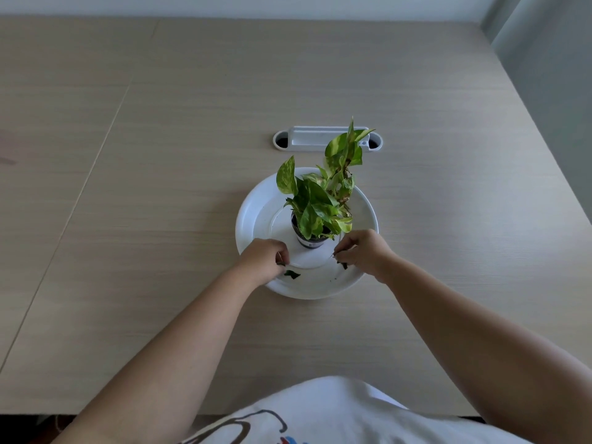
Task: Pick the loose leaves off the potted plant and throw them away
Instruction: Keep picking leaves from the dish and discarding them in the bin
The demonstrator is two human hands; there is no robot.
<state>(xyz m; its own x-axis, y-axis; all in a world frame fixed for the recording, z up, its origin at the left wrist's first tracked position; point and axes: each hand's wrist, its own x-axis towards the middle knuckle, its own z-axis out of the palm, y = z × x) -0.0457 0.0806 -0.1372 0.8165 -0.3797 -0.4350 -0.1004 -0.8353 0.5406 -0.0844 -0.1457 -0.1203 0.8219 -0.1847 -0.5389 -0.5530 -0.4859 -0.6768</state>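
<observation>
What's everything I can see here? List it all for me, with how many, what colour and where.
table: one, pale wood grain, fills the view
cable port: one, white, set in the table behind the plant
saucer: one, white, round, on the table in the middle
potted plant: one, green and yellow-green leaves in a small dark pot, standing in the middle of the saucer
loose leaf: one clearly seen, dark green, lying on the saucer near its front left rim
leaf scraps: small dark bits pinched in each hand; count unclear
shirt: one, white with a print, bottom edge
left hand: fingers pinched, over the saucer's front left
right hand: fingers pinched, over the saucer's front right
</observation>
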